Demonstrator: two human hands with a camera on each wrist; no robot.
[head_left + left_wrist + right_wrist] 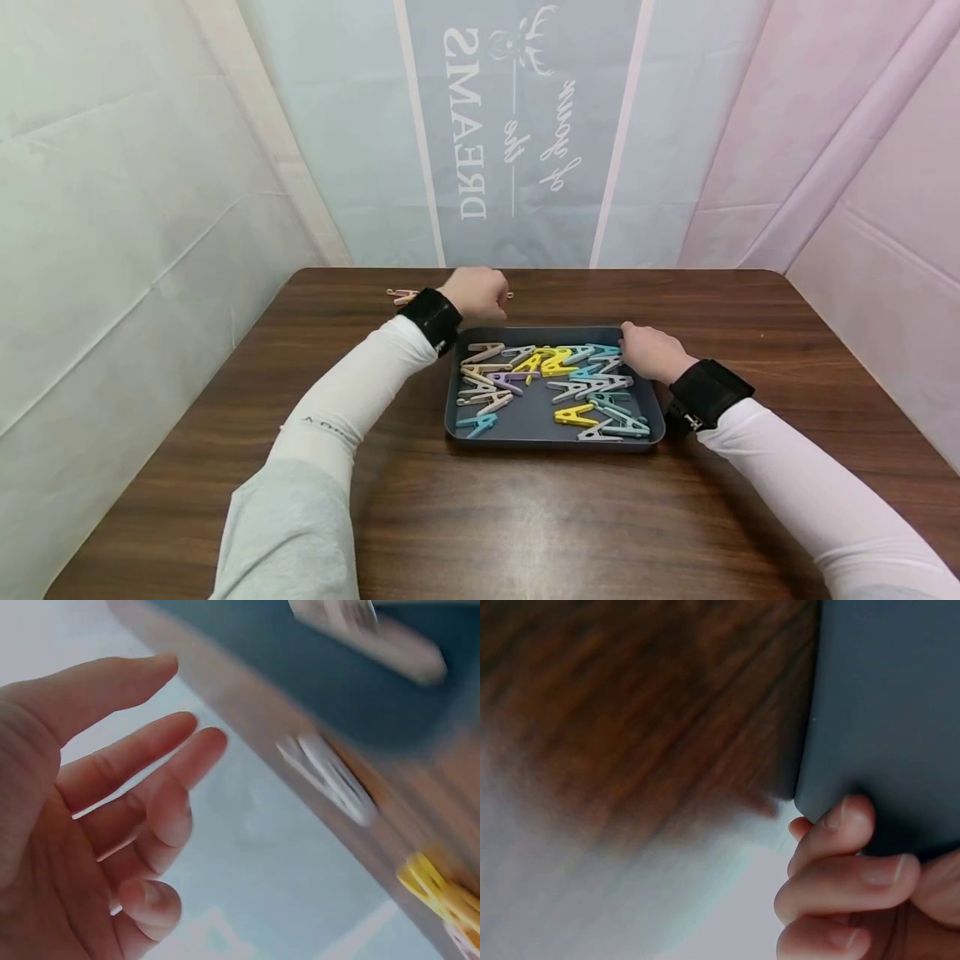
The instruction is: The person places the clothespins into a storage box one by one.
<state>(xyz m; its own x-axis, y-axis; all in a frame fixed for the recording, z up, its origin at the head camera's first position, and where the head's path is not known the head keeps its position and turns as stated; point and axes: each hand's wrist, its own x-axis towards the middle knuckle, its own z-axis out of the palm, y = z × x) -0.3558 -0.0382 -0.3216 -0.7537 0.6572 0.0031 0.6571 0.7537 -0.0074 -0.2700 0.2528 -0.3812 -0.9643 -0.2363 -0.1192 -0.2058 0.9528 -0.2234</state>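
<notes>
A dark grey tray on the table holds several plastic clothespins in yellow, blue, green, purple, grey and beige, such as a yellow clothespin. My right hand grips the tray's far right corner; in the right wrist view its fingers curl against the tray wall. Behind the tray's far left corner, my left hand hovers with loosely bent fingers, nothing in its grasp in the left wrist view. Near it on the table lie a white clothespin and a yellow clothespin, both blurred.
Pinkish clothespins lie near the far edge of the brown wooden table, partly hidden by the left wrist. Pale fabric walls stand on the left, right and back. A printed grey-blue panel hangs behind.
</notes>
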